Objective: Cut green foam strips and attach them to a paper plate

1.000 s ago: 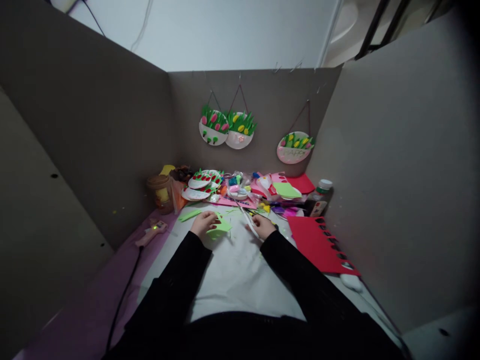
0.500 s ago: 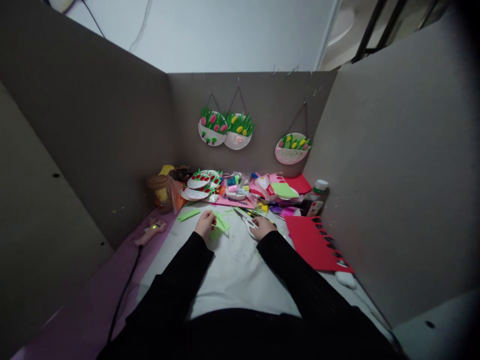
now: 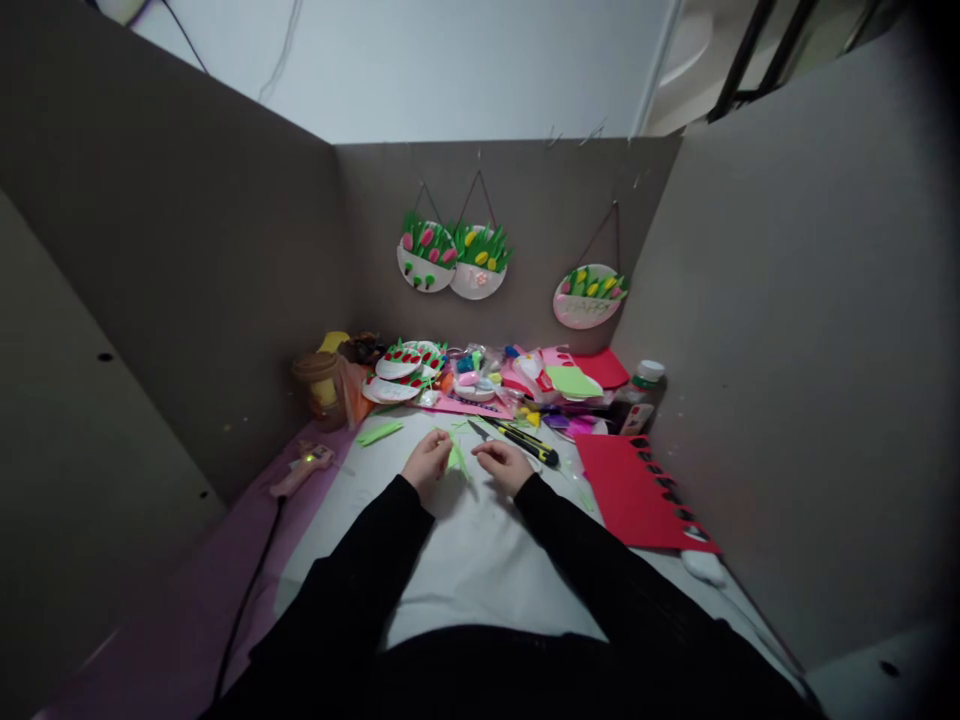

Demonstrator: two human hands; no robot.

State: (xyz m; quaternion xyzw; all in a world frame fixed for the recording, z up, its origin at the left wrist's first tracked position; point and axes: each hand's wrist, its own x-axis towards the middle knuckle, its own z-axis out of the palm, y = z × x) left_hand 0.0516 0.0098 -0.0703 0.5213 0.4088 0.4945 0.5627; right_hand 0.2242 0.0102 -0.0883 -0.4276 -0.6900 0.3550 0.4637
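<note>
Left hand (image 3: 427, 462) pinched on green paper (image 3: 458, 459), right hand (image 3: 504, 467) loosely curled nearby, its hold unclear

Light green paper (image 3: 458, 462): partly covered by your left hand (image 3: 427, 458), mid-frame.
Scissors (image 3: 478, 430): handles mostly behind your right hand (image 3: 505, 465), mid-frame.
Right fingertips (image 3: 479, 450): too small for you to tell whether they pinch anything.
Bottle (image 3: 643, 396): the pale patch (image 3: 636, 419) low on it too small to make out, right of centre.
Black cable (image 3: 253, 585): lost at the bottom, lower left.
Dark bars (image 3: 742, 60): cut off by the top edge, upper right.
</note>
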